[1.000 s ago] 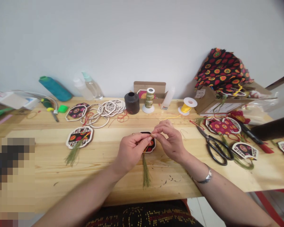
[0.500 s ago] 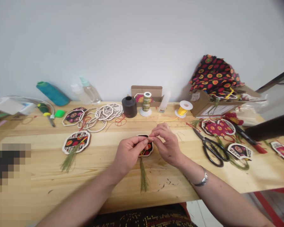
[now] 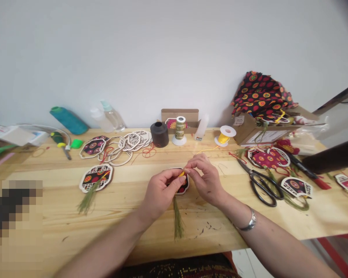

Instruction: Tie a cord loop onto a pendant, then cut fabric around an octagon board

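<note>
Both hands meet over a black, patterned fabric pendant (image 3: 184, 188) with a pale frame, which lies on the table. A green tassel (image 3: 178, 222) hangs from its near side. My left hand (image 3: 164, 189) pinches a small knotted piece of yellow cord (image 3: 181, 174) between thumb and index finger. Fingertips of my right hand (image 3: 204, 178) are pinched together at the far end of that cord, touching the left fingertips. Much of the pendant is hidden under the fingers. To the left lies a similar framed pendant (image 3: 88, 178) with its own green tassel.
Behind the hands stand a black thread cone (image 3: 159, 135), a green thread spool (image 3: 179, 129) and a yellow cord spool (image 3: 224, 136). Scissors (image 3: 265, 187) lie at right, near more pendants (image 3: 269, 157) and a cardboard box (image 3: 266, 133). Cut-out frames (image 3: 136, 141) are stacked back left.
The yellow knotted cord now shows between my fingers, where it was mostly covered before. My hands stay pinched together over the pendant. The camera view has shifted slightly.
</note>
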### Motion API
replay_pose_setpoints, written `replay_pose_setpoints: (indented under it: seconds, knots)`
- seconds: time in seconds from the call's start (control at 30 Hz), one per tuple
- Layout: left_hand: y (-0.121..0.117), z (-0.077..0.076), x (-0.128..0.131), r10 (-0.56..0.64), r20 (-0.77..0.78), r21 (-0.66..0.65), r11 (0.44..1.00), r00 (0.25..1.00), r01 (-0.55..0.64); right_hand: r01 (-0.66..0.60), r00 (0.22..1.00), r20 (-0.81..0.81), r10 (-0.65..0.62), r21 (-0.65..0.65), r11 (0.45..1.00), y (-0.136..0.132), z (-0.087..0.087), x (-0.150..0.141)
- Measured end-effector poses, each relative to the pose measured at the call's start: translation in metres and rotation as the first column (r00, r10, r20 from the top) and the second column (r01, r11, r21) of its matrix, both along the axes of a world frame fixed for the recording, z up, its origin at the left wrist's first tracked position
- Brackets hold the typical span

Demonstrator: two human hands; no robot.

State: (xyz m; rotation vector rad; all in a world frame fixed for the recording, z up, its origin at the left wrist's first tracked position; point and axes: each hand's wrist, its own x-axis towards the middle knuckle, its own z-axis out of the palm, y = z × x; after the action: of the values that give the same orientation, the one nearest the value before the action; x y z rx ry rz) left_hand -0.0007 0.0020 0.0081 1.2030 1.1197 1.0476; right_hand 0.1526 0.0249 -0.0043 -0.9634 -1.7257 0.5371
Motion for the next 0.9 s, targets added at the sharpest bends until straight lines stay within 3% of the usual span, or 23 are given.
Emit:
replay_pose_setpoints:
  seconds: [0.23,0.47,0.9]
  knots:
    - [-0.0012,-0.0017,-0.0009,0.077,-0.096,0.127,0.99,0.992,-0.065,-0.005,1.0,0.007,0.005,-0.006,1.0,-0.0025,0.0008,-0.0001]
    - [0.0016,0.0014,-0.0039,-0.012,0.063,-0.043,0.999,0.998,0.015,-0.02,1.0,-0.011,0.02,-0.001,1.0,-0.0031,0.0028,0.0001]
    - [0.0038,-0.0034,-0.0052,-0.027,0.168,-0.129,0.99,0.986,0.049,-0.028,1.0,0.004,0.027,0.027,0.999,-0.0042,0.0033,0.0]
